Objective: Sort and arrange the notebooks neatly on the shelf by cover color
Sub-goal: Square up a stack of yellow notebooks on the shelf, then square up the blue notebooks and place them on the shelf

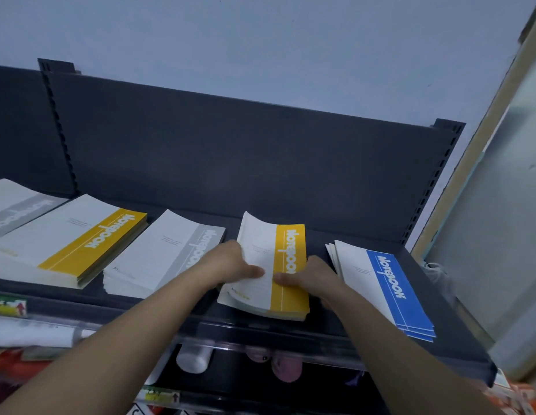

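On a dark grey metal shelf [290,205], both hands grip a stack of white notebooks with a yellow band [278,265]: the left hand [230,265] on its left edge, the right hand [311,275] on its right. A blue-banded stack [389,286] lies just right; a grey-banded stack [162,256] and another yellow-banded stack [69,241] lie left

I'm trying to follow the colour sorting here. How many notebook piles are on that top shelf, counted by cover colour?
Yellow: 2, the left yellow pile and the yellow pile under both hands
Grey: 2, the grey pile at the left edge and the middle grey pile
Blue: 1, the blue pile
Total: 5 piles
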A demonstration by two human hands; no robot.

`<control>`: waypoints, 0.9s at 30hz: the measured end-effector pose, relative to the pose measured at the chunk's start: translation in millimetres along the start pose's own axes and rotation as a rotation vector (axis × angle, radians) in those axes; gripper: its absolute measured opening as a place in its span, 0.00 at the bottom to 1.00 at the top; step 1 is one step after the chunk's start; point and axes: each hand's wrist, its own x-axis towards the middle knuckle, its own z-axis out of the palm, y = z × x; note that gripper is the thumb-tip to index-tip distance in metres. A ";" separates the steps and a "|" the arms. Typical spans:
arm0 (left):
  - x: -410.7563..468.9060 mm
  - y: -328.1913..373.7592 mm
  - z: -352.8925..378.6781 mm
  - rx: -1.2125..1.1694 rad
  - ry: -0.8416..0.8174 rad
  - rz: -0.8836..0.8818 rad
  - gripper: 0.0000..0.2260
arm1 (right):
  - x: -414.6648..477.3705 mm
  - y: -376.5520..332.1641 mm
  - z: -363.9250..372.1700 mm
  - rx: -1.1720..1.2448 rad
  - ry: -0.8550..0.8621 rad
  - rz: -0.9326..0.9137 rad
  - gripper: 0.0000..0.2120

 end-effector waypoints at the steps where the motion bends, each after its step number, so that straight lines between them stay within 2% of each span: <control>1: -0.6 1.4 -0.8 0.054 -0.007 -0.014 0.23 | 0.6 -0.4 2.0 -0.030 -0.008 0.002 0.17; 6: 2.3 1.6 -5.6 0.270 -0.046 -0.044 0.23 | 1.6 -7.4 4.5 -0.202 -0.035 0.024 0.17; 12: 9.2 0.2 -5.8 0.337 -0.072 -0.037 0.28 | -4.2 -18.2 1.8 -0.386 -0.018 0.063 0.16; 16: 6.8 3.1 -8.9 0.349 -0.039 -0.030 0.33 | -11.1 -22.2 0.9 -0.517 0.025 0.022 0.17; 17: 6.4 3.8 -8.6 0.370 -0.010 -0.010 0.37 | -13.4 -22.7 -0.6 -0.527 0.046 -0.001 0.19; 19: 8.5 6.6 -6.2 0.439 0.080 0.068 0.42 | -14.4 -20.6 -7.8 -0.506 0.126 -0.034 0.34; 20: 9.4 10.7 -4.4 0.487 0.132 0.109 0.42 | -14.7 -18.3 -14.1 -0.500 0.175 -0.040 0.36; 23: 8.1 33.9 2.5 0.622 0.262 0.198 0.34 | -16.7 -5.3 -43.0 -0.516 0.320 -0.056 0.30; 27: 7.0 73.9 35.6 0.630 0.247 0.311 0.25 | -18.6 24.2 -88.5 -0.569 0.409 0.032 0.27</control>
